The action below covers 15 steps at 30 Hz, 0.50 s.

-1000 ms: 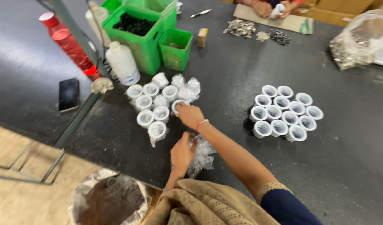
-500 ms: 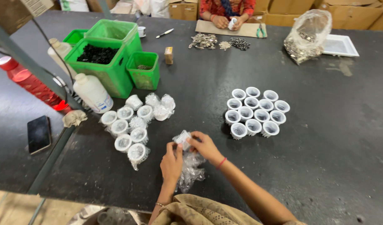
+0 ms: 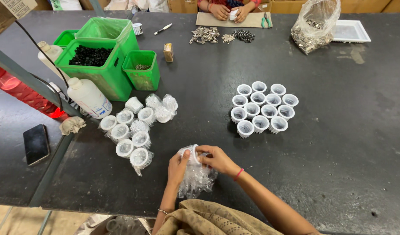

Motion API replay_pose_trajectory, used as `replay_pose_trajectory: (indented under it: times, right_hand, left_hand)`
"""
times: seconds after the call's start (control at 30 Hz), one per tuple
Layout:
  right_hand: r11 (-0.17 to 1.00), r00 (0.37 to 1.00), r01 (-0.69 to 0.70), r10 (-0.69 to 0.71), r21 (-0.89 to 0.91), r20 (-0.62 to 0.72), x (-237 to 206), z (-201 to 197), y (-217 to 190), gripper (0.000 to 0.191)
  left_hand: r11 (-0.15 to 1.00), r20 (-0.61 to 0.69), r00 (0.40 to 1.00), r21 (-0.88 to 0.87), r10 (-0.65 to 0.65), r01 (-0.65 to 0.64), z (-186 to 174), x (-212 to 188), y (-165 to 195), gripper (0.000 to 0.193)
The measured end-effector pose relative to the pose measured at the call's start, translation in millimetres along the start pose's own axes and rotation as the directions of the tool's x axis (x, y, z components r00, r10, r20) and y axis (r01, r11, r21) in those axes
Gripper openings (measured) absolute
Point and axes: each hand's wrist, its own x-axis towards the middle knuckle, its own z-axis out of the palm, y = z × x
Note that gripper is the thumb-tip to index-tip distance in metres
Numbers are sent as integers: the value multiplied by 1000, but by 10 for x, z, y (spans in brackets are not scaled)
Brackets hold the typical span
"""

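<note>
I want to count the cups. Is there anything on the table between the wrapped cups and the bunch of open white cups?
No. In the head view, only bare dark table lies between the wrapped cups and the open white cups.

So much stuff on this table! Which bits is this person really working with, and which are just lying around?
In use: left hand and right hand holding a white cup in clear plastic wrap; wrapped cups; bare cups.

Lying about: phone, white bottle, green bins, red bottle.
</note>
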Motion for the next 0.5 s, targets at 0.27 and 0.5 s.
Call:
replay_pose_trajectory:
  times: [0.27, 0.5]
  right_hand:
    - [939, 951, 215, -265, -269, -163, 39, 171, 93, 14]
    - [888, 812, 298, -428, -349, -397, -72, 130, -145, 13]
  left_hand:
    - [992, -111, 987, 45, 121, -116, 57, -143, 175, 48]
    - [972, -229, 973, -221, 24, -76, -8, 27, -181, 49]
